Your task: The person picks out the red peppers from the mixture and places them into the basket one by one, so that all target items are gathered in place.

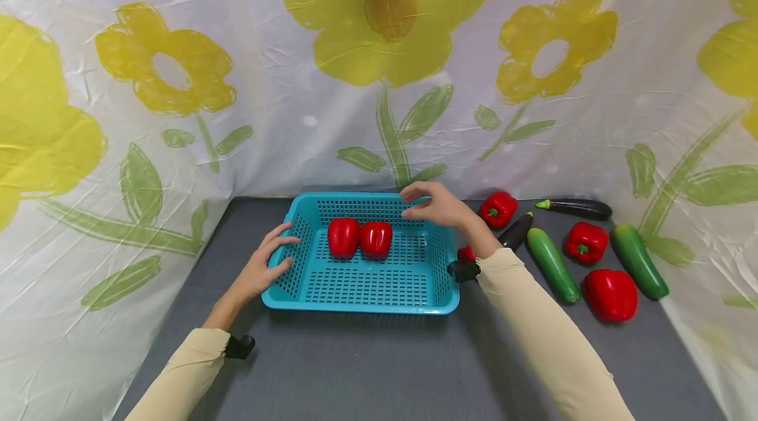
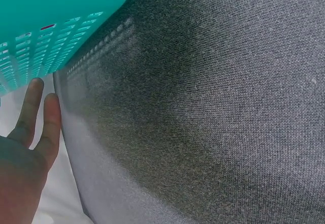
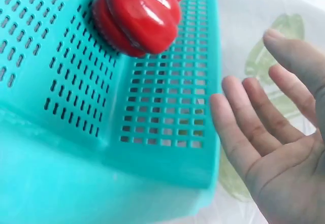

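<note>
A blue-green perforated plastic basket (image 1: 361, 308) stands on the dark cloth. Inside it two red bell peppers (image 1: 343, 238) (image 1: 376, 240) sit side by side towards the back. My left hand (image 1: 260, 268) is at the basket's left side, fingers spread at the rim; in the left wrist view, two fingertips of that hand (image 2: 31, 148) appear close to the perforated wall. Above the back right part of the basket, my right hand (image 1: 437, 205) hovers with loosely bent fingers and nothing between them. The right wrist view shows that hand (image 3: 284, 158) beside the rim, apart from the peppers.
Right of the basket lie red bell peppers (image 1: 611, 295) (image 1: 585, 242) (image 1: 498, 209), green cucumber-like vegetables (image 1: 553, 265) (image 1: 639, 261) and eggplants (image 1: 574, 208) (image 1: 516, 231). Another red item (image 1: 465, 254) is partly hidden by my right wrist. A flower-print curtain (image 1: 284, 112) hangs behind.
</note>
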`<action>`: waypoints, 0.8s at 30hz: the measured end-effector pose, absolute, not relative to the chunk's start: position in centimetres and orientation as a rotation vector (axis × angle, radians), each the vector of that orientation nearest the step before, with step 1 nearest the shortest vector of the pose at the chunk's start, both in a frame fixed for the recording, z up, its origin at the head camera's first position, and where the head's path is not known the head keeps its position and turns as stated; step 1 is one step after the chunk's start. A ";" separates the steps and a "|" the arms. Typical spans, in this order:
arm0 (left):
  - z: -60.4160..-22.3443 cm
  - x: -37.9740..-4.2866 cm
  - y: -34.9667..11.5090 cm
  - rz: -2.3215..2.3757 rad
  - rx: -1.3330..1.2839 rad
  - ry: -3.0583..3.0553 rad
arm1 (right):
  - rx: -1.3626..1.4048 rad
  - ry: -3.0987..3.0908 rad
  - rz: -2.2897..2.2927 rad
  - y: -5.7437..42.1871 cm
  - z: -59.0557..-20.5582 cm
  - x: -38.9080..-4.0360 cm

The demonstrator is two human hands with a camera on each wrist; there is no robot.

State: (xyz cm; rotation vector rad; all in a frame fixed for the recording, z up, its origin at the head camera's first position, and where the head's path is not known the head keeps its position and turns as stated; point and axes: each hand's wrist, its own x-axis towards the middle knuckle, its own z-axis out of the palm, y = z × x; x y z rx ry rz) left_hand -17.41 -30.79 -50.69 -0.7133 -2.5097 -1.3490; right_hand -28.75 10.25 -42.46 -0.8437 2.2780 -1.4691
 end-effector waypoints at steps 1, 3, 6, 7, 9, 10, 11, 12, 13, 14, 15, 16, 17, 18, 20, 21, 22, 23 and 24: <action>-50.3 -17.3 -30.6 -1.354 -0.715 -2.506 | -0.842 2.291 -1.484 10.5 -42.3 -28.6; -49.6 -17.0 -30.2 -1.360 -0.714 -2.509 | -0.838 2.309 -1.515 11.0 -42.1 -28.3; -48.6 -16.6 -29.9 -1.359 -0.713 -2.522 | -0.811 2.305 -1.563 11.8 -41.8 -27.8; -48.4 -16.5 -29.8 -1.357 -0.713 -2.527 | -0.806 2.296 -1.580 12.1 -41.7 -27.5; -48.1 -16.3 -29.7 -1.356 -0.715 -2.527 | -0.793 2.278 -1.625 12.6 -41.4 -27.1; -48.1 -16.2 -29.7 -1.355 -0.712 -2.527 | -0.786 2.263 -1.652 12.9 -41.3 -26.9; -48.0 -16.2 -29.7 -1.357 -0.708 -2.525 | -0.779 2.254 -1.678 13.1 -41.2 -26.7; -48.0 -16.1 -29.7 -1.363 -0.705 -2.524 | -0.772 2.248 -1.704 13.4 -41.1 -26.5; -48.0 -16.1 -29.7 -1.365 -0.699 -2.526 | -0.764 2.249 -1.724 13.7 -41.1 -26.4; -48.0 -16.1 -29.7 -1.365 -0.696 -2.527 | -0.757 2.250 -1.742 14.1 -41.0 -26.2; -48.0 -16.0 -29.7 -1.366 -0.694 -2.530 | -0.748 2.254 -1.758 14.5 -41.0 -26.0; -48.0 -16.1 -29.7 -1.363 -0.695 -2.534 | -0.737 2.254 -1.777 14.8 -41.0 -25.9; -48.1 -16.1 -29.7 -1.364 -0.698 -2.535 | -0.733 2.262 -1.786 15.3 -41.0 -25.6; -48.3 -16.2 -29.7 -1.366 -0.699 -2.534 | -0.729 2.267 -1.798 15.7 -41.0 -25.5; -48.8 -16.5 -29.9 -1.369 -0.708 -2.520 | -0.732 2.287 -1.818 16.6 -41.1 -25.3; -49.1 -16.6 -30.0 -1.370 -0.710 -2.513 | -0.731 2.300 -1.824 17.1 -41.1 -25.2; -49.5 -16.8 -30.2 -1.370 -0.706 -2.512 | -0.728 2.309 -1.832 17.5 -41.3 -25.1; -50.0 -17.0 -30.4 -1.367 -0.702 -2.512 | -0.722 2.317 -1.835 18.0 -41.4 -25.0; -50.4 -17.2 -30.6 -1.364 -0.697 -2.515 | -0.708 2.319 -1.843 18.5 -41.6 -24.9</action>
